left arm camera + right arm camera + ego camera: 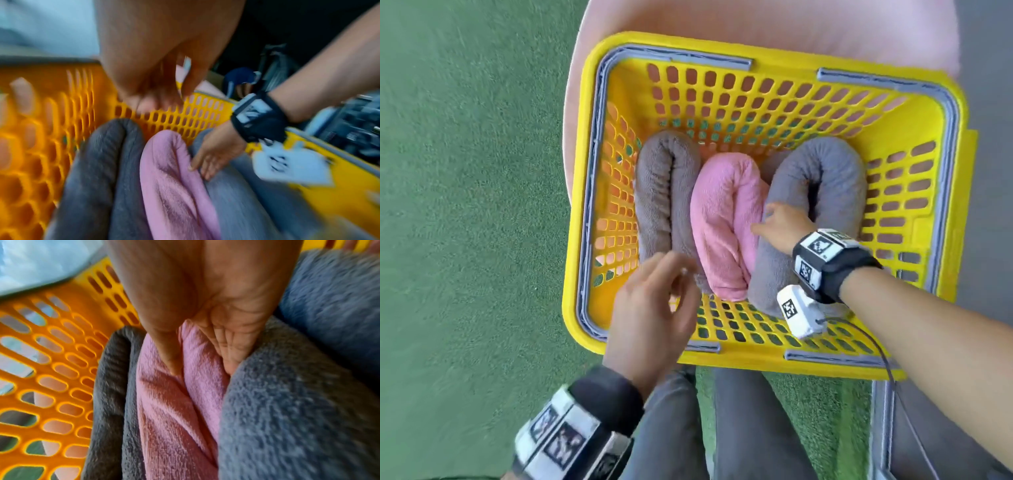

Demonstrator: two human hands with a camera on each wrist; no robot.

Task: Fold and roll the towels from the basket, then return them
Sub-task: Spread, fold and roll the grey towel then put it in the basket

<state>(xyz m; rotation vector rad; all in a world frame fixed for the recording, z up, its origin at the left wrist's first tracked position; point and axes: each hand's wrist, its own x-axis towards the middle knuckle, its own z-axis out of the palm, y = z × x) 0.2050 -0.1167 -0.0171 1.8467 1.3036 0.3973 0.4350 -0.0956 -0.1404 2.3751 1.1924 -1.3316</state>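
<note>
Towels (726, 219) hide right hand's (779, 224) fingertips; left hand (654, 308) blurred.

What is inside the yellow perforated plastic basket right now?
Three rolled towels side by side in the yellow perforated plastic basket: brown-grey towel, pink towel, fluffy blue-grey towel. The right hand rests between the last two. Anything beneath them is hidden.

We are looking down at a staged, indoor-looking spot rather than a furnished room: green artificial turf (465, 222) is spreading all around the yellow plastic basket (914, 370). A pale pink round seat (774, 24) is lying under the basket, and a grey metal frame (880, 428) is standing just right of it.
</note>
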